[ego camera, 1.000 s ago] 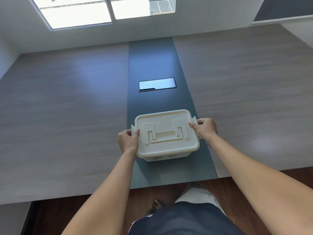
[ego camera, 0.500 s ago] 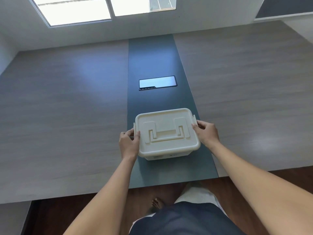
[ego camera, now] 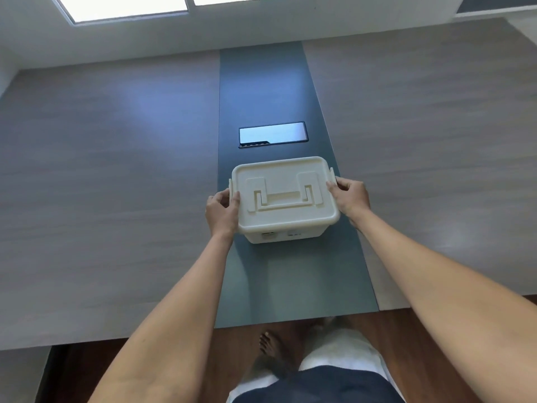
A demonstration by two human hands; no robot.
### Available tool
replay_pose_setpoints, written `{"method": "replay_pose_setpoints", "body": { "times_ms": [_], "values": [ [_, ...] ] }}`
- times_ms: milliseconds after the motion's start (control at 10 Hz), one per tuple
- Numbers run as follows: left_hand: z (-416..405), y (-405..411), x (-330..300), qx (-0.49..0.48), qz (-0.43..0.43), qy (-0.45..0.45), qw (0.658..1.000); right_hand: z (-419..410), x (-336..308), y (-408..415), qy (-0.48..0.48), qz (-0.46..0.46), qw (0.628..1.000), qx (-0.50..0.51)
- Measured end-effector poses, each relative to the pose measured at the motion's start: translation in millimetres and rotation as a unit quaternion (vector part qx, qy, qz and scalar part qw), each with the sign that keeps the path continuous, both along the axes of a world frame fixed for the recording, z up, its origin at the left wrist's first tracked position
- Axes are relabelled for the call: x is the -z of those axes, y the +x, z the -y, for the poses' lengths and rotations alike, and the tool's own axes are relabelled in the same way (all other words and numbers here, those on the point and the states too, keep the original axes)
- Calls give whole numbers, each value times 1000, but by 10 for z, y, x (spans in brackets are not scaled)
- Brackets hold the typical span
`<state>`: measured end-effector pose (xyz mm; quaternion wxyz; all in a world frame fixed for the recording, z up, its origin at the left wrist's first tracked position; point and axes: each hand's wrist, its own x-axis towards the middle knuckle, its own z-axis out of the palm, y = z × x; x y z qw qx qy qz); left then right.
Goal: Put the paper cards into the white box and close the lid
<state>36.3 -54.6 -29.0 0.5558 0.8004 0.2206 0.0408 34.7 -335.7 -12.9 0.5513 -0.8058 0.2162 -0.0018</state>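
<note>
We are looking down at the white box [ego camera: 286, 205] sitting on the dark centre strip [ego camera: 270, 82] of the tabletop [ego camera: 101, 184], its lid [ego camera: 283, 193] lying flat on top with the handle folded down; our left hand [ego camera: 222, 212] is curling around the box's left end, thumb pressing the lid edge, fingers around the side latch; our right hand [ego camera: 350, 196] is doing the same at the right end — both are closed on the box; a dark glossy panel [ego camera: 272, 134] is lying just beyond it — the paper cards are not showing.
</note>
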Motion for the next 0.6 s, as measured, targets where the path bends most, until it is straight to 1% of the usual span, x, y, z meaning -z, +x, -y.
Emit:
{"method": "replay_pose_setpoints", "body": {
  "times_ms": [100,200,400,500,600],
  "values": [
    [-20,128,21,-9,-15,-7,1000,-23,-5,93,11,2,1000,2],
    [16,187,-38,-11,-7,-8,1000,-22,-24,145,4,1,1000,-2],
    [-31,276,11,3,-28,3,1000,1,-68,225,-45,-11,998,-52],
    [-61,228,-15,-10,-31,1,999,3,-157,163,-53,-15,997,-49],
    [-80,47,7,-75,-16,-11,997,40,-42,23,-27,-3,999,30]
  ]
}}
